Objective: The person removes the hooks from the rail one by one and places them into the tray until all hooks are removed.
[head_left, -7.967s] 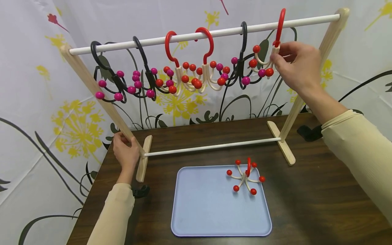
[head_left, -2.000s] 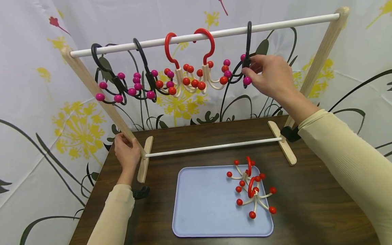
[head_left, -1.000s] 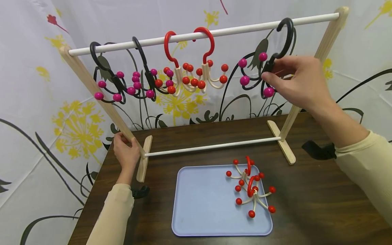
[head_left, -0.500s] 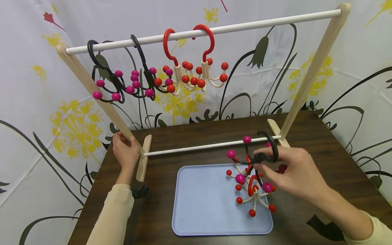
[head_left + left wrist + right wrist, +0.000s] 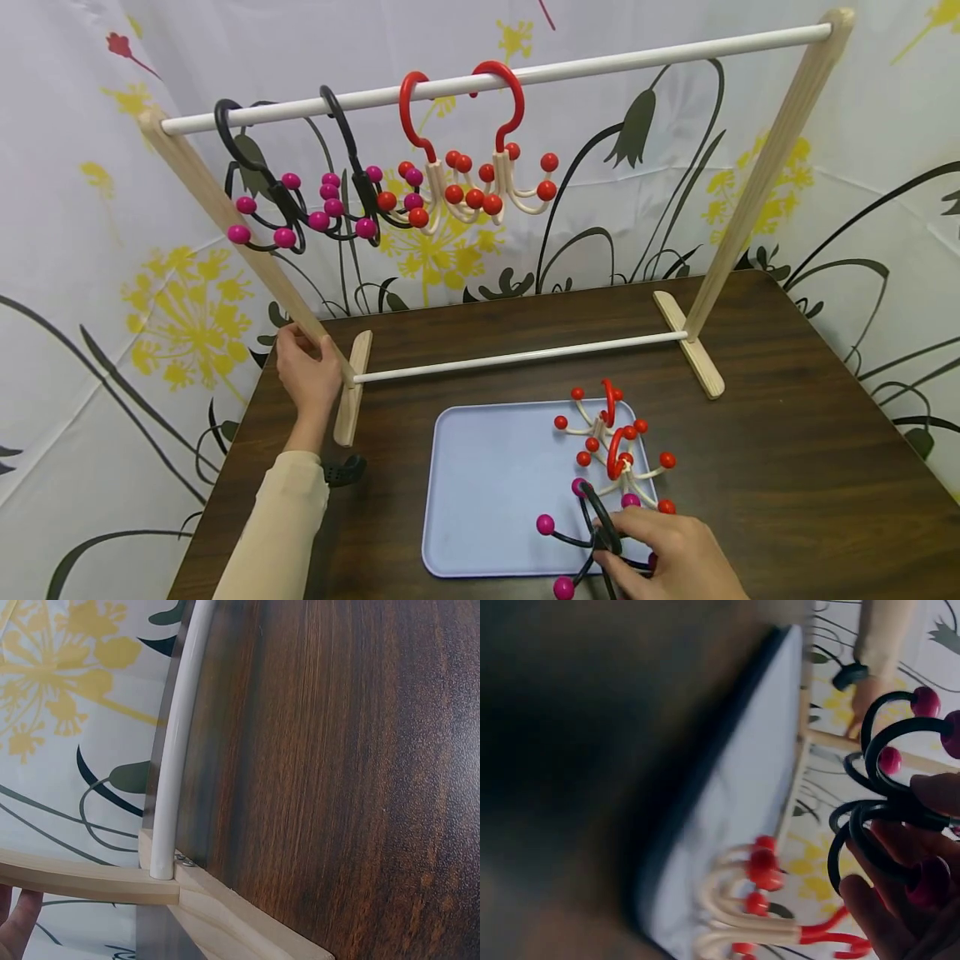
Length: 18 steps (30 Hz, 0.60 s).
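My right hand [image 5: 675, 557] pinches a black multi-arm hanger [image 5: 602, 540] with magenta ball tips, above the near right corner of the blue tray [image 5: 480, 500]. In the right wrist view its curved black arms [image 5: 885, 769] show beside the fingers. Two cream hangers with red hooks and red balls, one farther back [image 5: 609, 402] and one nearer [image 5: 615, 454], rest on the tray's right side. My left hand [image 5: 309, 375] grips the wooden left post [image 5: 258, 254] of the rack low down; the left wrist view shows only fingertips [image 5: 21, 919] by the post.
From the rack's white top rail [image 5: 637, 60] hang two black hangers [image 5: 283, 202] at the left and two red-hooked ones [image 5: 501, 167] near the middle. A lower white rail [image 5: 517, 357] joins the wooden feet [image 5: 690, 346] behind the tray. A patterned curtain backs the dark table [image 5: 787, 417].
Earlier, the right hand moved a red-hooked hanger from the rail to the tray. It then lifted the black hanger off and brought it down toward the tray's near corner. The left hand stays put.
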### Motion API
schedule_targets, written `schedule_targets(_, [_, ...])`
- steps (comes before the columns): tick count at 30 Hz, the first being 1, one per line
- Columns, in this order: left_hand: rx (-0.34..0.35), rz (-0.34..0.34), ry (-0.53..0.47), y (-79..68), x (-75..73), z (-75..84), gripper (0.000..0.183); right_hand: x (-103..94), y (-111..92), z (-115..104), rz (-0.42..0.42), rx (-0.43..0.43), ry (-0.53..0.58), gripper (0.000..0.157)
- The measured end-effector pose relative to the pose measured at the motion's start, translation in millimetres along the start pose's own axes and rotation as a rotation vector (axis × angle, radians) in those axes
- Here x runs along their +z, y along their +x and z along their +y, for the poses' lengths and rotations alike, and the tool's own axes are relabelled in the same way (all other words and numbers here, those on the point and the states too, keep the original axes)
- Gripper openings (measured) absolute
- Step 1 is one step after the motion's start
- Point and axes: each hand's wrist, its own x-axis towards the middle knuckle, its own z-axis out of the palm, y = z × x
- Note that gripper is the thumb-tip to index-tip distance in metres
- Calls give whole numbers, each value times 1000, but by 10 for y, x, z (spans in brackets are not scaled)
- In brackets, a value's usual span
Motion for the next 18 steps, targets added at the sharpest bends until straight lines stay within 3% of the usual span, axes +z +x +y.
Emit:
schedule_targets(7, [-8,8,14,-8,8,-22,33,182,-65,100,44,101,-131,26])
schedule_targets(18, [-6,1,8,4,-14,-1,33,310,-68,170,102,210,-210,26])
